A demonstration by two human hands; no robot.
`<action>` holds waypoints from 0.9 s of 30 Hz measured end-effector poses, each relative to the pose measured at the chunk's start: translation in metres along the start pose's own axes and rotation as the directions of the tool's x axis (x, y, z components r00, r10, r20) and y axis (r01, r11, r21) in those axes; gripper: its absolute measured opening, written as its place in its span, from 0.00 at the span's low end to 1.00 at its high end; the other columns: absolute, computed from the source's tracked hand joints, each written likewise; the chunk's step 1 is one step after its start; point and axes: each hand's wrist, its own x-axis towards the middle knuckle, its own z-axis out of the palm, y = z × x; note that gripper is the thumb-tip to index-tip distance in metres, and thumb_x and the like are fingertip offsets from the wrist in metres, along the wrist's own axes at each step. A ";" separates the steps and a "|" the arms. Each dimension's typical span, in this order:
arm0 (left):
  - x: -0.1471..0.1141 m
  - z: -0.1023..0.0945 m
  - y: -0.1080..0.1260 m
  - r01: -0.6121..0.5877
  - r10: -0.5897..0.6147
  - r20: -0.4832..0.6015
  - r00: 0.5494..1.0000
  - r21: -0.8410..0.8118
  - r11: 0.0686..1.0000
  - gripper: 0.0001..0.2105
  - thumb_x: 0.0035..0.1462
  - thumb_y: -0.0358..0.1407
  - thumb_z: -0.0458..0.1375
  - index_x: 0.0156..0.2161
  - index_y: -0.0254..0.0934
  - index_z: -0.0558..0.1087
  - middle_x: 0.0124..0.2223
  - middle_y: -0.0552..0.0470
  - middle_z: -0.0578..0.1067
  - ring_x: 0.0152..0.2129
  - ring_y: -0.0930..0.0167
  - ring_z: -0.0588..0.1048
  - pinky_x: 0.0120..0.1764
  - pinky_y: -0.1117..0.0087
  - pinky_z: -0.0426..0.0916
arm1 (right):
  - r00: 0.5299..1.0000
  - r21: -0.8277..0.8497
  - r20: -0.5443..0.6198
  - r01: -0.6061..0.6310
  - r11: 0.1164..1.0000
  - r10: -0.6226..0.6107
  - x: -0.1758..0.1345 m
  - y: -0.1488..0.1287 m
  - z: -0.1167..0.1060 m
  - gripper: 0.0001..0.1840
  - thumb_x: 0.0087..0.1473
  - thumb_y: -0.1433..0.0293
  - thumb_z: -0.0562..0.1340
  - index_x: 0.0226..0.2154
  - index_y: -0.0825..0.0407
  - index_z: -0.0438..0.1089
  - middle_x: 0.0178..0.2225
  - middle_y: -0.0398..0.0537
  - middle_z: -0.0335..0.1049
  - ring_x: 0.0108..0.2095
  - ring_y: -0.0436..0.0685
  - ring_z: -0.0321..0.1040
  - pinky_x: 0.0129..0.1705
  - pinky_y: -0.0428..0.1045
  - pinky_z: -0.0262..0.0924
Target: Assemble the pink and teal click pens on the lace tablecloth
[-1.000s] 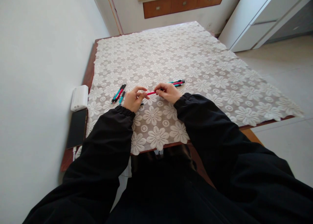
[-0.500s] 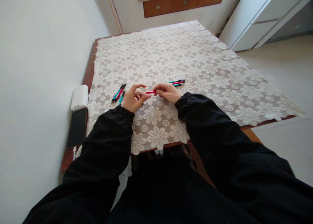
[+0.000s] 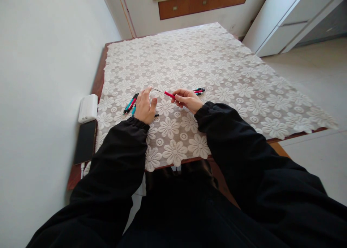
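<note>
My right hand (image 3: 189,100) pinches a red pen barrel (image 3: 169,95) between thumb and fingers. From the barrel's left end sticks out a thin pen refill (image 3: 158,90), slanting up to the left. Its far tip meets the index fingertip of my left hand (image 3: 144,108), whose thumb stands apart and whose fingers are stretched out. Beside that hand lie several teal and red pens (image 3: 131,103), partly covered by it. A small black piece (image 3: 156,115) shows on the tablecloth by the left thumb. Another group of pens (image 3: 200,91) lies behind my right hand, partly hidden.
A lace tablecloth (image 3: 173,64) with a flower pattern covers the wooden table. At the left edge, against the wall, are a white power bank (image 3: 88,108) and a dark phone (image 3: 85,142) with a white cable (image 3: 82,170).
My left hand has let go its thumb-and-finger hold, with its index finger now at the refill's tip. The red barrel has tilted, and more of it and the refill shows.
</note>
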 end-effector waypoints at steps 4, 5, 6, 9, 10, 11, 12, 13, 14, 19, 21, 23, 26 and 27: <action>-0.002 0.004 -0.007 0.040 -0.082 0.203 0.976 0.205 0.978 0.28 0.69 0.50 0.53 0.67 0.38 0.68 0.72 0.37 0.66 0.71 0.48 0.60 0.71 0.38 0.51 | 1.000 0.007 0.003 0.008 1.000 -0.008 -0.001 -0.002 0.001 0.10 0.57 0.65 0.71 0.38 0.52 0.72 0.31 0.42 0.77 0.24 0.45 0.63 0.21 0.41 0.55; -0.002 0.003 -0.006 0.022 -0.076 0.231 0.970 0.226 0.974 0.26 0.69 0.47 0.53 0.66 0.37 0.70 0.71 0.38 0.68 0.70 0.49 0.62 0.70 0.39 0.53 | 1.000 0.005 0.000 0.007 1.000 -0.007 -0.001 -0.002 0.001 0.11 0.57 0.65 0.71 0.38 0.52 0.72 0.31 0.42 0.77 0.24 0.45 0.63 0.21 0.41 0.55; -0.001 0.002 -0.003 -0.009 -0.050 0.249 0.967 0.229 0.973 0.24 0.69 0.44 0.53 0.64 0.36 0.72 0.69 0.39 0.70 0.69 0.51 0.64 0.70 0.43 0.56 | 1.000 0.001 -0.001 0.006 1.000 -0.006 -0.001 -0.001 0.001 0.11 0.57 0.64 0.72 0.38 0.52 0.72 0.31 0.42 0.77 0.24 0.45 0.63 0.21 0.41 0.55; 0.001 -0.006 0.010 -0.043 -0.009 0.236 0.972 0.216 0.976 0.19 0.69 0.43 0.52 0.56 0.37 0.78 0.63 0.41 0.76 0.63 0.54 0.71 0.67 0.48 0.62 | 1.000 -0.005 -0.005 0.006 1.000 -0.006 -0.001 0.000 0.001 0.13 0.55 0.63 0.72 0.38 0.52 0.72 0.30 0.42 0.77 0.24 0.45 0.63 0.21 0.41 0.54; 0.002 -0.009 0.015 -0.048 -0.002 0.242 0.970 0.199 0.979 0.19 0.70 0.44 0.51 0.55 0.37 0.78 0.60 0.42 0.79 0.61 0.54 0.73 0.65 0.48 0.64 | 1.000 -0.002 -0.008 0.009 1.000 -0.009 -0.001 0.001 0.001 0.14 0.55 0.62 0.73 0.38 0.52 0.72 0.30 0.42 0.77 0.23 0.45 0.62 0.21 0.41 0.54; 0.003 -0.012 0.020 -0.057 0.011 0.253 0.967 0.179 0.982 0.19 0.69 0.45 0.52 0.53 0.37 0.79 0.57 0.42 0.81 0.58 0.54 0.74 0.63 0.48 0.66 | 1.000 0.002 -0.014 0.014 1.000 -0.014 -0.001 0.001 0.000 0.15 0.55 0.62 0.73 0.38 0.51 0.72 0.30 0.41 0.77 0.23 0.45 0.62 0.21 0.41 0.54; 0.003 -0.015 0.024 -0.081 0.037 0.271 0.962 0.152 0.985 0.18 0.68 0.46 0.53 0.51 0.37 0.79 0.54 0.43 0.81 0.56 0.54 0.75 0.61 0.49 0.67 | 1.000 0.008 -0.021 0.019 1.000 -0.019 0.000 0.001 0.000 0.15 0.54 0.61 0.73 0.38 0.51 0.72 0.30 0.41 0.77 0.23 0.45 0.62 0.21 0.42 0.54; 0.003 -0.017 0.027 -0.123 0.080 0.313 0.946 0.120 0.985 0.18 0.67 0.46 0.54 0.51 0.38 0.79 0.54 0.44 0.81 0.55 0.55 0.75 0.61 0.50 0.67 | 0.999 0.014 -0.030 0.026 1.000 -0.025 0.000 0.002 0.000 0.16 0.54 0.61 0.74 0.39 0.51 0.72 0.30 0.42 0.77 0.23 0.45 0.63 0.21 0.41 0.54; 0.003 -0.020 0.029 -0.165 0.124 0.348 0.929 0.092 0.982 0.18 0.64 0.45 0.57 0.51 0.38 0.79 0.56 0.44 0.81 0.55 0.55 0.75 0.61 0.50 0.67 | 0.999 0.019 -0.039 0.031 0.999 -0.031 0.000 0.002 -0.001 0.16 0.54 0.61 0.74 0.39 0.51 0.72 0.30 0.42 0.77 0.23 0.45 0.63 0.21 0.41 0.54; 0.005 -0.029 0.029 -0.254 0.231 0.470 0.852 -0.015 0.967 0.18 0.49 0.33 0.58 0.46 0.40 0.79 0.56 0.48 0.79 0.55 0.56 0.74 0.62 0.51 0.67 | 0.996 0.026 -0.077 0.039 0.999 -0.037 0.002 0.002 -0.003 0.18 0.54 0.60 0.74 0.39 0.52 0.71 0.30 0.41 0.76 0.23 0.45 0.64 0.21 0.41 0.54; 0.006 -0.029 0.028 -0.265 0.232 0.484 0.844 0.000 0.964 0.19 0.46 0.31 0.57 0.45 0.40 0.78 0.55 0.48 0.79 0.54 0.56 0.73 0.61 0.51 0.67 | 0.995 0.034 -0.087 0.041 0.999 -0.038 0.002 0.002 -0.003 0.18 0.54 0.59 0.74 0.39 0.51 0.72 0.29 0.41 0.76 0.23 0.45 0.63 0.21 0.41 0.54; 0.006 -0.028 0.026 -0.260 0.215 0.474 0.854 0.032 0.965 0.17 0.48 0.30 0.58 0.44 0.40 0.78 0.54 0.46 0.79 0.52 0.56 0.74 0.59 0.51 0.69 | 0.995 0.043 -0.090 0.047 0.998 -0.043 0.003 0.003 -0.003 0.18 0.54 0.59 0.74 0.39 0.51 0.72 0.29 0.41 0.76 0.23 0.45 0.63 0.21 0.41 0.54; 0.006 -0.024 0.023 -0.229 0.183 0.441 0.879 0.053 0.972 0.12 0.55 0.32 0.56 0.44 0.39 0.78 0.49 0.44 0.78 0.48 0.57 0.75 0.55 0.52 0.71 | 0.995 0.043 -0.087 0.054 0.998 -0.050 0.003 0.004 -0.003 0.17 0.55 0.59 0.74 0.39 0.51 0.71 0.29 0.40 0.76 0.23 0.45 0.63 0.21 0.41 0.54; 0.006 -0.022 0.021 -0.215 0.174 0.432 0.885 0.048 0.975 0.12 0.58 0.32 0.55 0.44 0.38 0.78 0.48 0.43 0.78 0.47 0.58 0.76 0.54 0.53 0.72 | 0.995 0.038 -0.088 0.054 0.998 -0.051 0.003 0.004 -0.003 0.17 0.56 0.59 0.73 0.39 0.51 0.71 0.29 0.40 0.76 0.23 0.44 0.63 0.21 0.41 0.54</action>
